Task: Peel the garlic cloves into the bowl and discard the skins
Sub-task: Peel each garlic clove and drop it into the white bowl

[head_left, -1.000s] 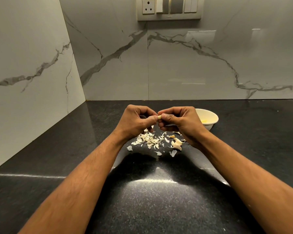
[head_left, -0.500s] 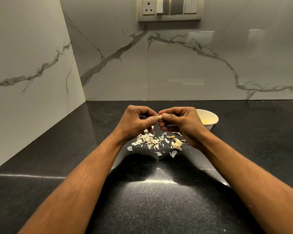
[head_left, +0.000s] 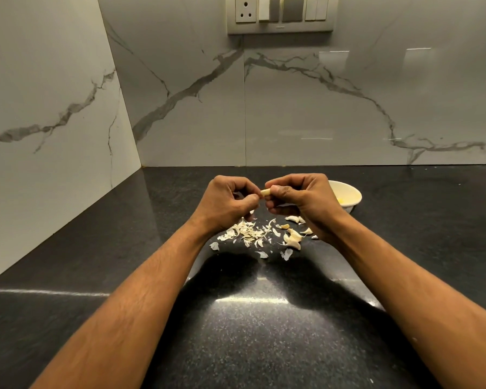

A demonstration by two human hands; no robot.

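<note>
Marble walls meet behind our dark counter (head_left: 250, 332). We hold one garlic clove (head_left: 265, 192) up in the air between our hands. Our right hand (head_left: 302, 196) pinches it tight, and our left hand (head_left: 225, 202) curls its fingers at the clove's tip. Under our hands lie a heap of skins (head_left: 246, 233) and some more cloves (head_left: 292, 237). Just behind our right hand sits the white bowl (head_left: 348, 193).
</note>
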